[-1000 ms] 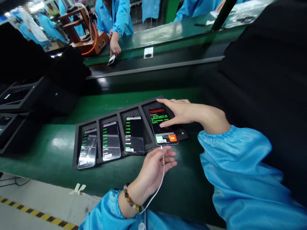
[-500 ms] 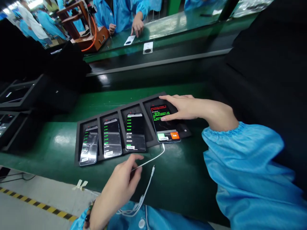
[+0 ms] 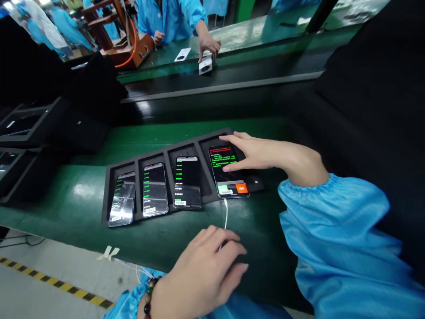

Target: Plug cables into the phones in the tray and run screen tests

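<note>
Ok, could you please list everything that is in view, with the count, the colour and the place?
Phones: four, dark screens, row in tray
Tray: one, black, on table
Table: one, green, foreground
Cable: at least one, white, at rightmost phone
Cards: two, white with dark ovals, far side
Wooden stand: one, orange-brown, top left
Black covers: at least two, left and right
Floor tape: one, yellow-black, bottom left
Co-workers: several, mostly blue clothing, background
Bracelet: one, multicoloured, left wrist
Left hand: one, bare, by cable
Right hand: one, bare, over rightmost phone
</note>
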`<state>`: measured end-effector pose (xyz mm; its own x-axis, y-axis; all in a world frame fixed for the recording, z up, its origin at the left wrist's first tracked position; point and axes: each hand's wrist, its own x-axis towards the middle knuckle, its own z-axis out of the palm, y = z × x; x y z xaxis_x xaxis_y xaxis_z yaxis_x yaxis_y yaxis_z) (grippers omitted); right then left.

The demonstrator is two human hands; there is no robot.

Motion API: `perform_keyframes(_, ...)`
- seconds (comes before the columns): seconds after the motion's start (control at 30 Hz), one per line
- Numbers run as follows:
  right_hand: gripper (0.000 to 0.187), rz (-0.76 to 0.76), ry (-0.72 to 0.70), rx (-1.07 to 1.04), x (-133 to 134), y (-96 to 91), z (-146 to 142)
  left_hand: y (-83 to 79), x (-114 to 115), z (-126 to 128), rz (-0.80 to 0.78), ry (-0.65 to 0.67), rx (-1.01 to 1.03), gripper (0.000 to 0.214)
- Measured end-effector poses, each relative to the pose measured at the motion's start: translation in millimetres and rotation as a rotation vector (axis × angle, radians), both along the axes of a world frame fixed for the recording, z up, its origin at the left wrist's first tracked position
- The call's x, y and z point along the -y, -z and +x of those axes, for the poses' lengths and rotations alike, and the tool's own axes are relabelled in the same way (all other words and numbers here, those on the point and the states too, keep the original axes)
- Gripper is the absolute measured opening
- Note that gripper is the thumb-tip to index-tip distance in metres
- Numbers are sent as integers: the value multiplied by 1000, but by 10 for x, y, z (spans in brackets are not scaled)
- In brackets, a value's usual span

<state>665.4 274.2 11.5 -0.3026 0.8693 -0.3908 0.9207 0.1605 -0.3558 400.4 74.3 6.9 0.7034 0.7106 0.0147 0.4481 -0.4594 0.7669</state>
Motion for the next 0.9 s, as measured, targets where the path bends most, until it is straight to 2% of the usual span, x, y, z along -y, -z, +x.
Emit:
perform_keyframes(0.1, 122, 4, -17, -18, 11, -2, -7, 94, -61, 92, -223, -179, 40, 41)
perform_keyframes(0.17, 133, 3, -14, -45, 23, 11, -38, 168, -114, 174, -421, -268, 129, 53)
perform_keyframes(0.27, 150, 1, 17, -41, 63, 35, -133, 260, -176, 359, -855, -405, 472, 46)
perform_keyframes(0.33, 151, -6, 30, -10, 99, 38, -209, 294, -205, 498, -1160, -598, 767, 40)
perform_keyframes(0.43, 150, -33, 43, 22, 144, 19, -296, 295, -266, 655, -1440, -819, 994, 26)
perform_keyframes(0.53, 150, -44, 37, 52, 162, -2, -339, 264, -367, 726, -1521, -848, 997, 8)
perform_keyframes(0.6, 151, -44, 29, 73, 166, -2, -354, 250, -441, 750, -1524, -846, 989, 5)
perform_keyframes(0.8, 150, -56, 37, 82, 171, 26, -371, 292, -520, 810, -1507, -842, 944, 22)
perform_keyframes(0.9, 150, -49, 38, 71, 171, 26, -374, 329, -503, 810, -1489, -804, 928, 22)
